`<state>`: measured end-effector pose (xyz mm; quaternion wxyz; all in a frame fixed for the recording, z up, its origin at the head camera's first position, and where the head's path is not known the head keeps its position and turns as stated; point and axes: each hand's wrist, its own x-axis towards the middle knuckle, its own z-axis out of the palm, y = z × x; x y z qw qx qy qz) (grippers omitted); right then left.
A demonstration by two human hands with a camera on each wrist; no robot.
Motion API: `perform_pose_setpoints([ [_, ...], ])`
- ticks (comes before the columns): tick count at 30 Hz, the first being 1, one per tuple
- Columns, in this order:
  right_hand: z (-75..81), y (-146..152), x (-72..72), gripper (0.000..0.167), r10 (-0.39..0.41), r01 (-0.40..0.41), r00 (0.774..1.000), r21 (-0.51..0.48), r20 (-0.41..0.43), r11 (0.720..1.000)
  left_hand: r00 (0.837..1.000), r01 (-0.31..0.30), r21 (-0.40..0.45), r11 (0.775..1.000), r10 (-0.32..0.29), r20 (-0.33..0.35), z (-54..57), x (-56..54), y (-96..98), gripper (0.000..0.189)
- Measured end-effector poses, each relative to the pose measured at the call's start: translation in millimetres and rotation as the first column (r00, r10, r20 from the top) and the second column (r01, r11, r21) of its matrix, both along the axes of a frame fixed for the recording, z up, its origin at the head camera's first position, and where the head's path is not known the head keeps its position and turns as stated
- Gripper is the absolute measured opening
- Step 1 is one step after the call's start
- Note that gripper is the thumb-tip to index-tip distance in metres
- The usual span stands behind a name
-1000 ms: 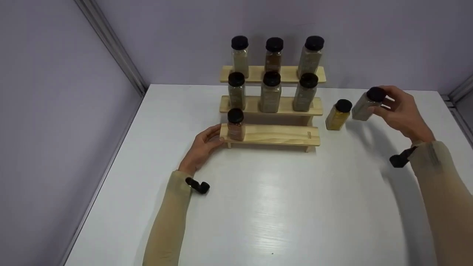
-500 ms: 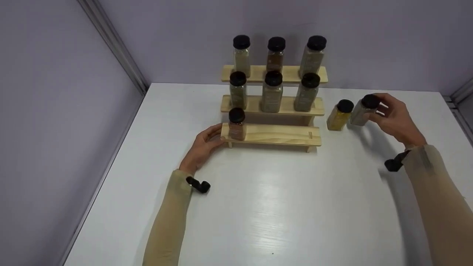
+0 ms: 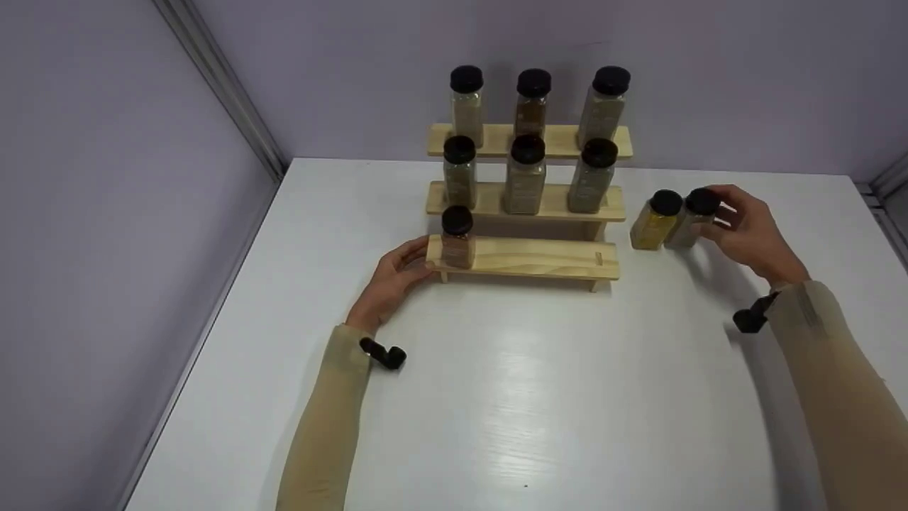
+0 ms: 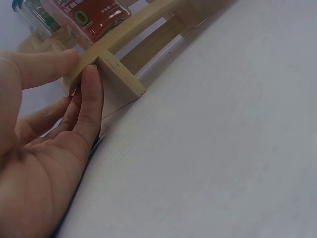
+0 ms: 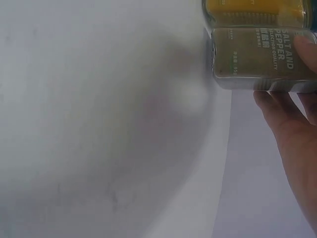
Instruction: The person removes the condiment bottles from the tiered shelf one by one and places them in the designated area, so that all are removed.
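Observation:
My right hand point(image 3: 755, 238) grips a spice jar point(image 3: 684, 231) with a black cap and grey-brown powder. In the right wrist view the label of this salt and pepper jar point(image 5: 247, 52) is readable. It stands close beside a jar of yellow powder point(image 3: 650, 228), to the right of the wooden spice rack point(image 3: 539, 257). My left hand point(image 3: 389, 284) pinches the left end of the rack's lowest step, thumb on top and fingers underneath in the left wrist view. On that step, near the left hand, sits a jar with reddish contents point(image 3: 457, 248).
Three jars stand on the rack's middle step point(image 3: 489, 199) and three on its top step point(image 3: 560, 140). A wall point(image 3: 355, 78) rises behind the white table point(image 3: 511, 397), and another panel point(image 3: 106, 213) runs along the left.
My right hand has brought the salt and pepper jar left and toward me, up to the yellow jar. The left hand stays on the rack; the whole view has shifted slightly.

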<state>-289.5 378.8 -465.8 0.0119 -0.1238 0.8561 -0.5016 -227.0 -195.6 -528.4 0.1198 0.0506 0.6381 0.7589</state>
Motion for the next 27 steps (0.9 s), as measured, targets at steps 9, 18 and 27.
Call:
perform_pose_setpoints([
  [9, -1.5, 3, 0.9, 0.055, -0.018, 0.018, 1.000, 0.029, -0.006, 0.999, 1.000, -0.001, 0.008, 1.000, 0.001, -0.006, 0.7, -1.9, 0.4, 0.061],
  [18, -2.8, 6, -0.6, 0.057, -0.023, 0.023, 1.000, 0.063, -0.013, 0.998, 1.000, -0.003, 0.026, 1.000, 0.004, -0.016, 1.7, -2.7, 0.2, 0.059],
  [27, 6.7, 3, 3.5, 0.075, 0.024, -0.033, 0.998, 0.144, 0.062, 0.989, 1.000, 0.008, 0.030, 1.000, -0.008, -0.004, -1.6, -0.9, 0.4, 0.060],
])
